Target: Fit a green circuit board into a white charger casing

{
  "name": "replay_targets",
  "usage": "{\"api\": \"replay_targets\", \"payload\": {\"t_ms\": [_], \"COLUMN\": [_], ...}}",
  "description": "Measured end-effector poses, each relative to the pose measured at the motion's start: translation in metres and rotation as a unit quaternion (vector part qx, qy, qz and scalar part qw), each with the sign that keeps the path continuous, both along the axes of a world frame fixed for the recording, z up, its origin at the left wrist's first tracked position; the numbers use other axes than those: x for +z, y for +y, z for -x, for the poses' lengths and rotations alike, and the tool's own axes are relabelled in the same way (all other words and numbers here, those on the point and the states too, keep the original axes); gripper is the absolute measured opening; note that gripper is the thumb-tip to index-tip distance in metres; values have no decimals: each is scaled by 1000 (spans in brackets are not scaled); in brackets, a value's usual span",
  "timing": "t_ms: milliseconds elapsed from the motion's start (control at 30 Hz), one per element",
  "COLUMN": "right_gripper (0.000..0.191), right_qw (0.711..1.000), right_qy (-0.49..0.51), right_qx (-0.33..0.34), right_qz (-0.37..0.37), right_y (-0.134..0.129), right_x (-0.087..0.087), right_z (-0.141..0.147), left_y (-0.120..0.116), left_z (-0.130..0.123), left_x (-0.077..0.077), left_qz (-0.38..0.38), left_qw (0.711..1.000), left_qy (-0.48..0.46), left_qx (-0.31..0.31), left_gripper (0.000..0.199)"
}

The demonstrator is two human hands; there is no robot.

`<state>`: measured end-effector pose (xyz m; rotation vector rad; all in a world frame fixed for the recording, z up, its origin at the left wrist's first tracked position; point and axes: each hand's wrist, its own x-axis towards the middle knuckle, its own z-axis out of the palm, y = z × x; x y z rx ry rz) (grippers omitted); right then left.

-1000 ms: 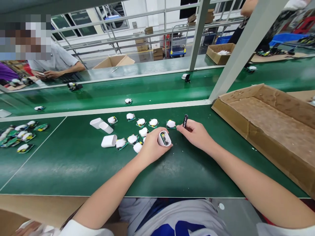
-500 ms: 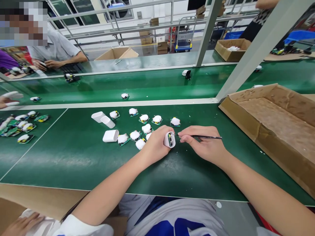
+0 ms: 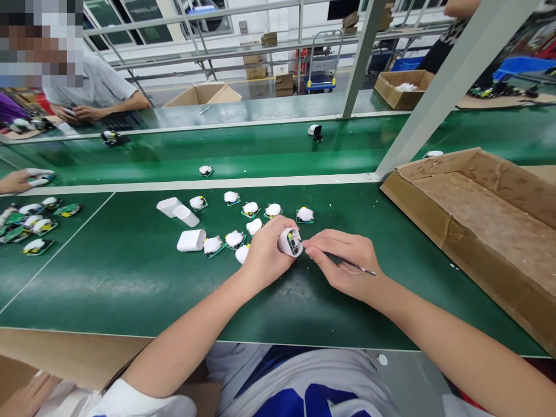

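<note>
My left hand (image 3: 268, 249) is wrapped round a white casing (image 3: 290, 242), whose open end faces right and shows a circuit board inside. In my right hand (image 3: 345, 263) is a thin dark tool (image 3: 353, 265), pinched like a pen, its tip at the casing's opening. Several small circuit boards topped with white material, such as one (image 3: 304, 215) beyond my hands, lie on the green table (image 3: 130, 289). Left of them rest more white casings: one (image 3: 191, 240) alone and two touching, one of these (image 3: 186, 215) leaning against the other.
A cardboard tray (image 3: 469, 214) stands at the right beside a slanted metal post (image 3: 452, 87). Beyond the pale rail, a green belt (image 3: 260, 142) carries a few parts. A pile of boards (image 3: 30, 223) lies far left, near another person's hand (image 3: 19, 180).
The casing's opening has turned more towards me, and the tool in my right hand now slants down to the right. Parts on the belt have shifted left. The other person's hand has reached further in.
</note>
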<state>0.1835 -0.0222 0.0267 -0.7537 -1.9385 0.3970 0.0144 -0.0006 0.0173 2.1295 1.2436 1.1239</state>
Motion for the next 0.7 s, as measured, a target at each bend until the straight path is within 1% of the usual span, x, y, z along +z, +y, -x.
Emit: {"api": "replay_targets", "payload": {"t_ms": [67,167,233,300,367,433,567,700], "right_gripper": [16,16,15,16,17,19,19,17], "right_qw": [1000,1000,1000,998,996,996,997,997], "right_qy": [-6,-21,4,56,89,85,63,60], "right_qx": [-5,6,14,2,-21,-32,-31,-33], "right_qz": [-13,-14,2,10,5,6,21,18], "right_y": [-2,-2,-1,0,-1,-1,-1,2], "right_x": [-3,-4,-1,6,12,14,10,5], "right_z": [2,2,0,-1,-3,-3,-1,-1], "left_y": [-1,-1,-1,-1,-1,-1,-1,-2], "left_z": [0,-2,-3,-5,-5,-4,-1,-1], "left_x": [0,0,0,1,1,2,0,0], "left_qz": [10,65,110,134,125,97,42,28], "left_qw": [1000,997,992,988,990,994,999,999], "left_qy": [-21,-44,-59,-70,-63,-38,8,31], "left_qx": [13,26,24,21,23,26,21,15], "left_gripper": [24,29,30,31,30,27,24,26]}}
